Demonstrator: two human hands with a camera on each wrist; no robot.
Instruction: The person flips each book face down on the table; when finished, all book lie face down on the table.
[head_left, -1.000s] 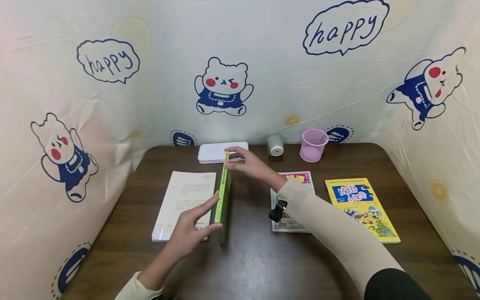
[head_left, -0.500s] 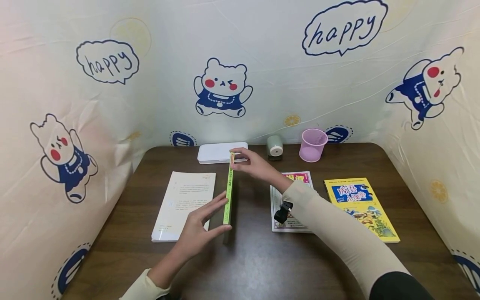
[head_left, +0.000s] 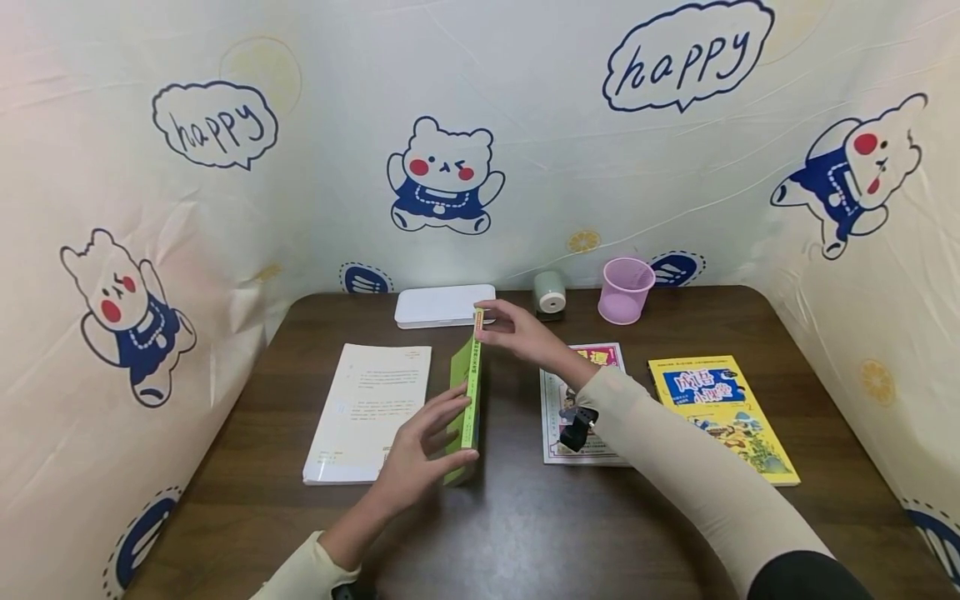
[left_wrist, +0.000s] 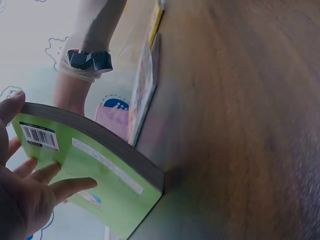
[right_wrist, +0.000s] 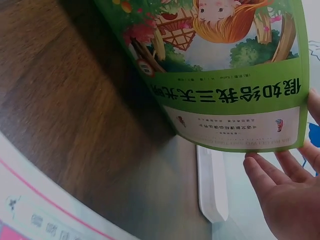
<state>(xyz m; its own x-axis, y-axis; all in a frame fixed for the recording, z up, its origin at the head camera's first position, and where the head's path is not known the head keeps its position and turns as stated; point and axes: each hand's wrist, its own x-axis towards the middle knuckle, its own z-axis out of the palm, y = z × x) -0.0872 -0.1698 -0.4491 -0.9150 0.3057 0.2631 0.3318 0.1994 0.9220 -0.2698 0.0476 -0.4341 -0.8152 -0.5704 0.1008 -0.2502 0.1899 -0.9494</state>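
Note:
A green book (head_left: 471, 400) stands on its long edge on the table, spine up, between my two hands. At its near end, my left hand (head_left: 416, 457) grips it, the thumb by the near edge and the fingers along the left cover. My right hand (head_left: 519, 335) pinches the far upper corner. From the left wrist view, the green back cover (left_wrist: 100, 172) with its barcode shows, several fingers touching it. The right wrist view shows the illustrated front cover (right_wrist: 225, 95), with the right fingertips at its far edge.
A white-covered book (head_left: 367, 408) lies left on the table (head_left: 525, 533). Right are a pink-and-white book (head_left: 557, 408), partly under the right arm, and a yellow book (head_left: 723, 417). Behind stand a white case (head_left: 431, 307), a green pencil sharpener (head_left: 551, 293) and a pink cup (head_left: 627, 292).
Both hands have shifted right with the upright green book, away from the white-covered book. Its green left cover now shows in the head view.

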